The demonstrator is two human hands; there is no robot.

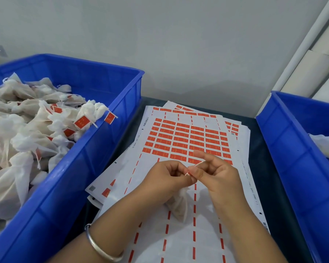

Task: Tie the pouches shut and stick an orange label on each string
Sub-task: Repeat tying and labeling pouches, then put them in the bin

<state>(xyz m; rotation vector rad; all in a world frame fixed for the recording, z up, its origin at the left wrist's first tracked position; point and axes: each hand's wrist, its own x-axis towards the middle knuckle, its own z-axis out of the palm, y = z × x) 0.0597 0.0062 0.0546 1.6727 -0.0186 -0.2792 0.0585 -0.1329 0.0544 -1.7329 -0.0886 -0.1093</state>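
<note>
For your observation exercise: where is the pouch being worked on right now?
In the head view, the pouch hangs low at centre, just beneath the left hand and right hand, over the label sheets between the two blue bins.

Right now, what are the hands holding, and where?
Both hands, left hand and right hand, pinch the orange label on the string; the pouch hangs below.

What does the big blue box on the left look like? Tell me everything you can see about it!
The blue box is a big plastic crate with straight ribbed walls and a thick rim. It stands on the dark table, left of the label sheets. It is heaped with white cloth pouches, many with an orange label on the string. One label hangs over its right rim. Neither hand touches it.
</note>
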